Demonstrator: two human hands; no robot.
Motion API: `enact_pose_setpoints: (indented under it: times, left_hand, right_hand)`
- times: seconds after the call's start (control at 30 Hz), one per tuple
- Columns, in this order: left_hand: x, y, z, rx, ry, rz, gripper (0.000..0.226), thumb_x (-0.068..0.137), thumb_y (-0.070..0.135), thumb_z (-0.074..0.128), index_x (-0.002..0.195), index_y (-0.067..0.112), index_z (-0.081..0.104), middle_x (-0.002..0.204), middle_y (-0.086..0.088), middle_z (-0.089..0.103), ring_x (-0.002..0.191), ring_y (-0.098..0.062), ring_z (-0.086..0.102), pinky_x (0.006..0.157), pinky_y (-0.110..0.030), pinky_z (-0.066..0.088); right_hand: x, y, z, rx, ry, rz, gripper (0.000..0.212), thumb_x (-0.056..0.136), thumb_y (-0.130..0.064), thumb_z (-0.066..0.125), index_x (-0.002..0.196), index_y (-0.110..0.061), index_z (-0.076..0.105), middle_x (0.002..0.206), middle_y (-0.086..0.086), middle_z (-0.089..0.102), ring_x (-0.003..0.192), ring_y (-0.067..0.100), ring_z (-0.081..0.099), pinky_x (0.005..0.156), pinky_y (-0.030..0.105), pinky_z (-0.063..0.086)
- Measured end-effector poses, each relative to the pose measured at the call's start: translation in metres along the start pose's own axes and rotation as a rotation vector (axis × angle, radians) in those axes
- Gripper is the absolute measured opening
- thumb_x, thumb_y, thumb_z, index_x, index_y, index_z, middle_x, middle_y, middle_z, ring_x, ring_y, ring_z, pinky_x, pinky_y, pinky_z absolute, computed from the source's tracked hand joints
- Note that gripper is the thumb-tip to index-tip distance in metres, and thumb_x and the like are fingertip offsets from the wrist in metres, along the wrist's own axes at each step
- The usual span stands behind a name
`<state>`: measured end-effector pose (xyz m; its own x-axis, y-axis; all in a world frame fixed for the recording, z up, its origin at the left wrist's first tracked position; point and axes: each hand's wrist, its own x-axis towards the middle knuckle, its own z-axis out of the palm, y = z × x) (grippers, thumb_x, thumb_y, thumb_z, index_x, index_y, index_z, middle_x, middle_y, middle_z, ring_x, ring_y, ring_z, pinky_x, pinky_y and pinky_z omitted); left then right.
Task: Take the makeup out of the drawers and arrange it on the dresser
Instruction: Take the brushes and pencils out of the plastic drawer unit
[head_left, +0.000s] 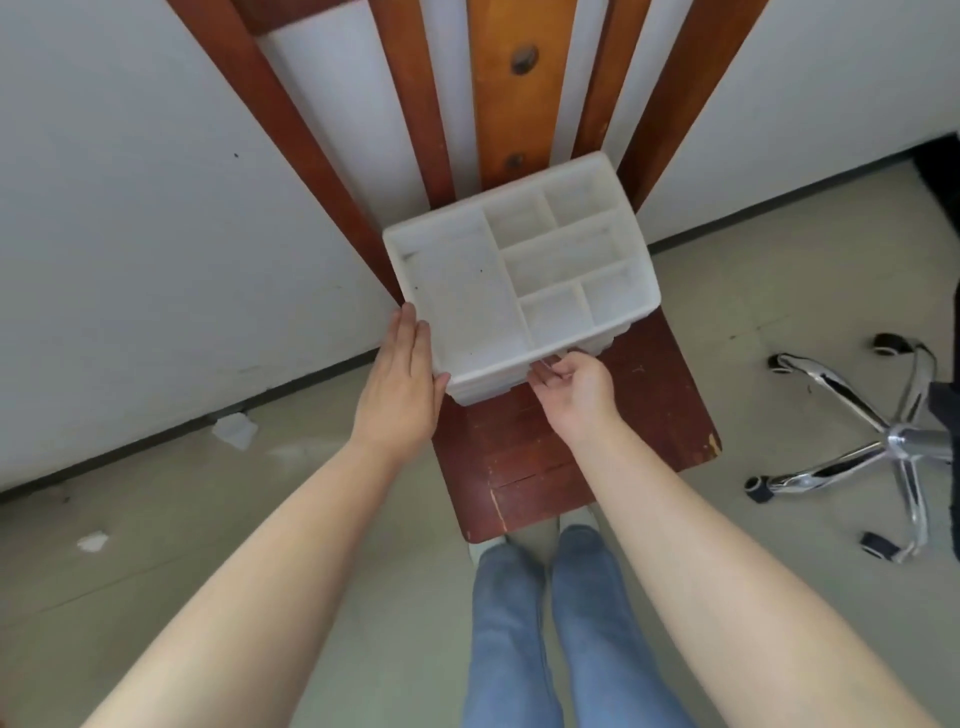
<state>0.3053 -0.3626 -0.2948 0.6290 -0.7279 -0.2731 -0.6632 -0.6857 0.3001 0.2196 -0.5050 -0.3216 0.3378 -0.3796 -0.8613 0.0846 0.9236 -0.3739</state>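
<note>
On the seat of a wooden chair (571, 457) | a white plastic organizer (519, 270) with open top compartments stands near the backrest | left hand (400, 384) lies flat on its left side, fingers straight and together | right hand (571, 384) fingers pinch a small drawer handle (545, 361) at its front | a chrome chair base (857, 452) stands on the floor, right.

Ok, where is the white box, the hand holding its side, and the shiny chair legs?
white organizer box (457, 291): head view, floor of its big left compartment.
left hand (400, 384): head view, back of the hand.
chrome chair base (904, 441): head view, its central hub.
</note>
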Motion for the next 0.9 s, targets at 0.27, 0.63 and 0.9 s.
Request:
enact_pose_setpoints:
  times: [0.27,0.63,0.9]
  left_hand:
    - [0.0,-0.01,0.009,-0.074,0.082,0.02,0.049,0.091,0.014,0.048,0.127,-0.018,0.042,0.139,-0.036,0.034,0.118,-0.052,0.048,0.096,-0.052,0.042]
    - [0.001,-0.009,0.007,-0.038,0.002,0.009,0.049,0.085,0.017,0.045,0.117,-0.02,0.049,0.128,-0.04,0.045,0.095,-0.053,0.061,0.075,-0.056,0.051]
    - [-0.006,-0.001,-0.001,-0.115,0.017,-0.082,0.069,0.091,0.023,0.054,0.144,-0.002,0.018,0.155,-0.017,0.005,0.121,-0.037,0.049,0.086,-0.039,0.049]
  right_hand:
    - [0.0,0.016,-0.047,-0.117,-0.007,-0.019,0.017,0.092,-0.004,0.043,0.078,-0.013,0.045,0.08,0.007,0.051,0.079,0.02,0.055,0.076,0.031,0.047]
    - [-0.026,0.033,-0.081,-0.177,0.019,-0.002,0.015,0.093,-0.001,0.043,0.083,-0.011,0.048,0.08,0.009,0.059,0.08,0.02,0.057,0.089,0.039,0.044]
    - [-0.064,-0.013,-0.079,-1.576,-0.205,-0.129,0.02,0.09,-0.021,0.053,0.106,-0.01,0.056,0.086,0.001,0.061,0.078,0.014,0.057,0.078,0.027,0.045]
